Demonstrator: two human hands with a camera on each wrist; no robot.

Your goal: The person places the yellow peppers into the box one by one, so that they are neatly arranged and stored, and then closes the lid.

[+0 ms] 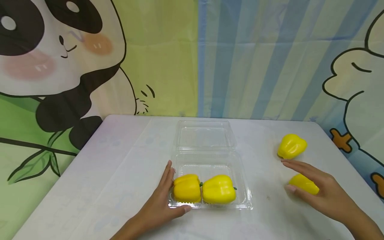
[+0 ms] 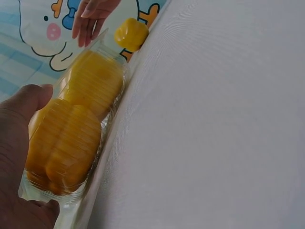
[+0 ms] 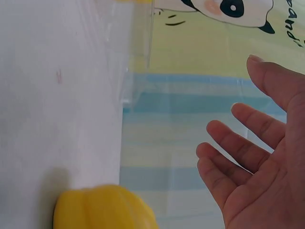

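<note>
A clear plastic clamshell box (image 1: 210,160) lies with its lid folded back. Along its near side sit two yellow bell peppers, the left one (image 1: 187,188) and the right one (image 1: 219,189). My left hand (image 1: 160,201) rests at the box's left near corner, its fingers along the left side and its thumb by the front rim. Over a third yellow pepper (image 1: 304,184), which it partly hides, my right hand (image 1: 322,191) hovers with spread, relaxed fingers. A fourth yellow pepper (image 1: 291,146) lies just beyond those fingertips. In the right wrist view, nothing is in the right hand (image 3: 257,152).
The white-covered table (image 1: 120,173) ends at a back edge against a hanging cloth (image 1: 168,66) with a panda and stripes. The raised lid (image 1: 205,135) reaches close to that edge.
</note>
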